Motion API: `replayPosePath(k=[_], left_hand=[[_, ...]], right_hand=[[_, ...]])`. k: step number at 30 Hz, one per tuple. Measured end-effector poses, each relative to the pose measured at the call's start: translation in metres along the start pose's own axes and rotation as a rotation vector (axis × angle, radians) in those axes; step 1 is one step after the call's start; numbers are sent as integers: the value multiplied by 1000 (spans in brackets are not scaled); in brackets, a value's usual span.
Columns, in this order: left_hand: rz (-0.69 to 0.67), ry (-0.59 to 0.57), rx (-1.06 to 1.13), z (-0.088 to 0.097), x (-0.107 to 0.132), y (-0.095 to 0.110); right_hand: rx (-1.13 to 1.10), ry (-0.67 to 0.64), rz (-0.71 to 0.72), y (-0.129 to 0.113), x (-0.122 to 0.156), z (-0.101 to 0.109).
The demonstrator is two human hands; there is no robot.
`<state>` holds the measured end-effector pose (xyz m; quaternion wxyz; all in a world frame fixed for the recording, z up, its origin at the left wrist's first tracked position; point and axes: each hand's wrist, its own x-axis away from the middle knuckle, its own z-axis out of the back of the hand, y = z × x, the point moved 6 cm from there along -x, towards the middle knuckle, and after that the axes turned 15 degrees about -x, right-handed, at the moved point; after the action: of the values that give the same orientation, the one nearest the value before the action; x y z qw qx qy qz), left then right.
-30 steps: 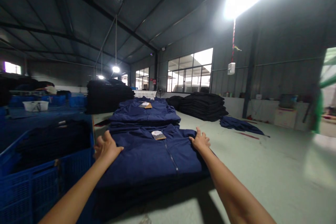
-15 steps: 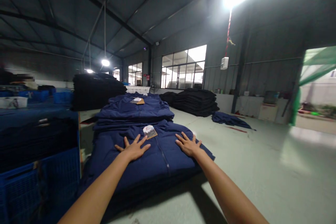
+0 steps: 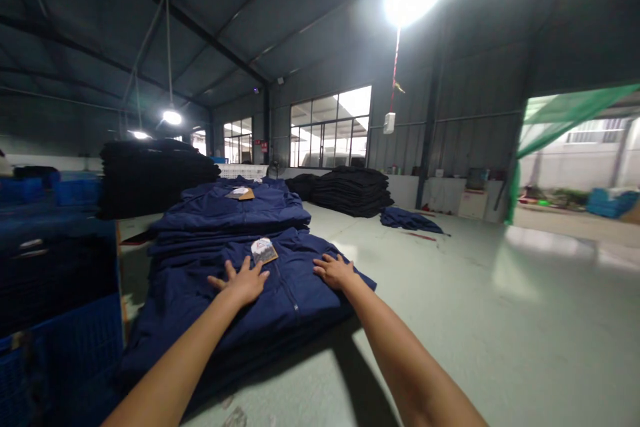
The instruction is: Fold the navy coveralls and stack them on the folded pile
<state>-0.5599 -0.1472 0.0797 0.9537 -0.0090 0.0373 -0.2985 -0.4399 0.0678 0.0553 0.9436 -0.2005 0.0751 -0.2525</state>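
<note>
**Two flat palms on the top of a navy pile**

Both hands rest on the top jacket (image 3: 200, 290) of a folded navy pile that sits on the pale green floor (image 3: 475, 320), just ahead of the person. The left hand (image 3: 243, 282) lies beside the zip (image 3: 291, 293), its fingertips close to the paper hang tag (image 3: 263, 250) at the collar. The right hand (image 3: 334, 271) lies on the other side of the zip, near the pile's right edge.

Neither grip clasps anything: the fingers are spread apart and laid flat, palms down on the cloth. A hold like that suits pressing and smoothing rather than lifting — weight goes down through straight arms, one on each half of the jacket's front.

The tag lies face up on top, probably so it can be read without disturbing the fold. Behind this pile stands a second navy pile (image 3: 230, 213), folded the same way with its own tag (image 3: 240, 193) on top. Tall black stacks (image 3: 150, 173) rise to the left, and another black heap (image 3: 350, 190) lies farther back — like appears to be kept with like.

A loose navy garment (image 3: 410, 219) lies crumpled on the floor well apart from the piles. A blue crate (image 3: 60, 347) stands at the near left.
</note>
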Motion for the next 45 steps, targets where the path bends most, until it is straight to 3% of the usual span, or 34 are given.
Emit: replayPosePath(k=[5,10,14,19,25,32,39,45], left_hand=[[-335,231,-1,26,54,83],[-624,309,49,21,98,162],[-786,258,121,8,121,225],[-988,170,186,-7,168,321],[-1268,176,254,-11,268,430],[-1496,161,318,-1,388,517],[-1685,126,362,7,512,594],[-1825,138,448,14,598,659]], right_hand=[[12,74,91,-3,38,16],[69,181,127,19,98,31],[124,244,6,67,163,44],[142,306,-292,143,275,69],[185,401,-581,213,425,105],[256,498,-786,264,576,143],[249,535,-957,304,699,174],[278,531,-1082,334,775,190]])
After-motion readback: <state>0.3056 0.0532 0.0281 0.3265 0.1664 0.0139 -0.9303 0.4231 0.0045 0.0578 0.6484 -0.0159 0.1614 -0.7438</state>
